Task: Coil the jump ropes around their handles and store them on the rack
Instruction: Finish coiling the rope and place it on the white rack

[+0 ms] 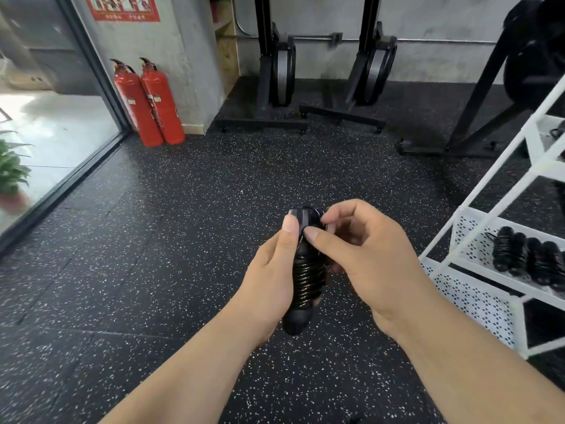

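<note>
Gripped upright in the left hand (pixel 269 270), thumb pressed near its top, the jump rope (pixel 305 270) sits coiled around its handles while the right hand (pixel 363 249) pinches the rope's top end. To the right, more coiled ropes (pixel 529 258) lie on the white rack (pixel 477 289).

- A red poster (pixel 123 7) high on the grey wall (pixel 183 56) shows a row of pictured figures above a line of pale characters, which are too blurred to read.
- Two red fire extinguishers (pixel 163 117) standing on the floor by that wall each bear a small pale label (pixel 131 101), with print too small to make out.
- No lettering, brand or number is legible.
</note>
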Tool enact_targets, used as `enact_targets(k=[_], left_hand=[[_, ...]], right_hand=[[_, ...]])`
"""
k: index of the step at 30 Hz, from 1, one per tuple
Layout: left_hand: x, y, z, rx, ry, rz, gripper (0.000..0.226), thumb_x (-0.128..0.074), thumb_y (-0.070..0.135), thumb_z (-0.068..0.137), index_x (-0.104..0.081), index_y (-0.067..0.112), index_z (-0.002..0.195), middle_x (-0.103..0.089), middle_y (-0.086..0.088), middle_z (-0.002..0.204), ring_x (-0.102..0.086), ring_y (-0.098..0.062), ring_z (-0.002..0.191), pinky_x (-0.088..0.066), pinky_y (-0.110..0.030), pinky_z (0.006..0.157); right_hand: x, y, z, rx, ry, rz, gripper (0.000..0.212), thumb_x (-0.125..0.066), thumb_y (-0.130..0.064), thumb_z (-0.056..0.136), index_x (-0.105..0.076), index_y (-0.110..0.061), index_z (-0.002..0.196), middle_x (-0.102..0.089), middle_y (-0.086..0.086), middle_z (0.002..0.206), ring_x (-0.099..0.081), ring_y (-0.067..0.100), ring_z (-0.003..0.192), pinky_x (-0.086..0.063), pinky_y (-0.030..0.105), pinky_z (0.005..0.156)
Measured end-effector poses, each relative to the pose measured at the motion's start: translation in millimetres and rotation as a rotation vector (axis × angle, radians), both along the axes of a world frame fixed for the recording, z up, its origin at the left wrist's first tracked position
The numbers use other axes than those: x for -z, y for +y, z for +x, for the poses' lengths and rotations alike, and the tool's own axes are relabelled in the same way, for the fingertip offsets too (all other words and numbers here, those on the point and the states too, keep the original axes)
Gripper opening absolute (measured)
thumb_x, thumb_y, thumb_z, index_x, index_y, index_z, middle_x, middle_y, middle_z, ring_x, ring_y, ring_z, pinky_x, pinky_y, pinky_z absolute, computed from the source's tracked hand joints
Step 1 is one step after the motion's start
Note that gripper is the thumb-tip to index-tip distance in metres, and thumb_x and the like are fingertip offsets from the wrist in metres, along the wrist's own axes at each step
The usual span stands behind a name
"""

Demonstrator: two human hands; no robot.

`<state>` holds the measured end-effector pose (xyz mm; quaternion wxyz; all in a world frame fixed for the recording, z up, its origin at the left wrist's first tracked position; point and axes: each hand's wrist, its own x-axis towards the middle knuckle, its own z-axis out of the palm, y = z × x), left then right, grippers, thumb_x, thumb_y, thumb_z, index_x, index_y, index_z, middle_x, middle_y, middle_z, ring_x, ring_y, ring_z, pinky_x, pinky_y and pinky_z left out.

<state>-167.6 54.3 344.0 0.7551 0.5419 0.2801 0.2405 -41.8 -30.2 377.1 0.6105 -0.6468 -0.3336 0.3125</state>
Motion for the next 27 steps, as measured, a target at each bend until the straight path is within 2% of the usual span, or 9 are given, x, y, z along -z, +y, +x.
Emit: enact_targets(k=[3,6,8,10,12,14,16,20,27], left_hand=[[1,1,-2,0.017,0.009,0.050,0.069,-0.040,0.073,0.097,-0.071,0.013,0.114,-0.076,-0.018,0.089,-0.064,-0.031,0.066,-0.055,-0.040,0.059],[3,2,-3,0.022,0.002,0.080,0.058,-0.049,0.062,0.107,-0.067,0.009,0.119,-0.072,-0.021,0.088,-0.062,-0.031,0.066,-0.054,-0.040,0.059],[4,2,-2,0.026,-0.032,0.063,0.046,-0.057,0.047,0.102,-0.065,0.005,0.119,-0.068,-0.023,0.086,-0.060,-0.032,0.067,-0.052,-0.040,0.060],[3,1,-2,0.014,-0.044,0.042,0.043,-0.058,0.040,0.098,-0.064,0.002,0.117,-0.067,-0.026,0.087,-0.059,-0.032,0.065,-0.052,-0.040,0.059],[2,2,0,0.002,-0.080,-0.016,0.047,-0.060,0.041,0.095,-0.062,-0.001,0.115,-0.067,-0.026,0.091,-0.060,-0.032,0.065,-0.052,-0.039,0.058],[1,2,1,0.012,-0.112,-0.067,0.060,-0.064,0.047,0.091,-0.060,-0.006,0.119,-0.066,-0.025,0.095,-0.060,-0.032,0.068,-0.052,-0.038,0.059],[2,2,1,0.035,-0.125,-0.092,0.066,-0.066,0.049,0.088,-0.059,-0.006,0.124,-0.066,-0.025,0.096,-0.060,-0.032,0.073,-0.051,-0.038,0.061],[3,1,2,0.056,-0.123,-0.094,0.060,-0.068,0.048,0.090,-0.062,0.001,0.126,-0.067,-0.024,0.102,-0.061,-0.031,0.078,-0.051,-0.039,0.063],[1,-3,5,0.026,-0.076,-0.078,0.057,-0.060,0.058,0.097,-0.067,0.006,0.121,-0.072,-0.025,0.095,-0.062,-0.030,0.066,-0.052,-0.037,0.058]], right_hand=[[1,1,1,-0.005,0.137,-0.036,0.027,-0.085,-0.014,0.088,-0.068,-0.017,0.107,-0.064,-0.004,0.082,-0.061,0.008,0.069,-0.049,0.020,0.056],[1,1,3,-0.024,0.246,-0.063,0.032,-0.087,-0.013,0.085,-0.070,-0.015,0.113,-0.065,-0.003,0.083,-0.063,0.010,0.071,-0.050,0.024,0.057],[1,-1,3,-0.033,0.242,-0.063,0.031,-0.087,-0.014,0.085,-0.073,-0.015,0.113,-0.067,-0.001,0.084,-0.063,0.012,0.073,-0.051,0.024,0.057],[1,-3,4,-0.025,0.192,-0.040,0.022,-0.085,-0.016,0.088,-0.077,-0.017,0.109,-0.070,0.000,0.085,-0.065,0.012,0.074,-0.053,0.024,0.061],[0,-6,7,-0.051,0.171,-0.017,0.013,-0.078,-0.016,0.096,-0.081,-0.018,0.108,-0.075,0.003,0.090,-0.067,0.016,0.079,-0.055,0.031,0.070],[-3,-8,11,-0.093,0.167,-0.017,0.019,-0.068,-0.009,0.102,-0.082,-0.018,0.110,-0.079,0.010,0.099,-0.069,0.020,0.085,-0.055,0.036,0.076],[-8,-10,16,-0.105,0.187,-0.022,0.028,-0.062,0.000,0.103,-0.083,-0.017,0.108,-0.080,0.012,0.103,-0.071,0.020,0.088,-0.055,0.037,0.077],[-10,-13,18,-0.083,0.110,-0.051,0.027,-0.066,-0.001,0.100,-0.082,-0.022,0.105,-0.080,0.008,0.100,-0.073,0.022,0.086,-0.058,0.032,0.073],[-5,-10,13,0.002,-0.045,-0.038,0.032,-0.077,0.003,0.091,-0.080,-0.028,0.100,-0.075,0.000,0.092,-0.070,0.012,0.069,-0.057,0.024,0.065]])
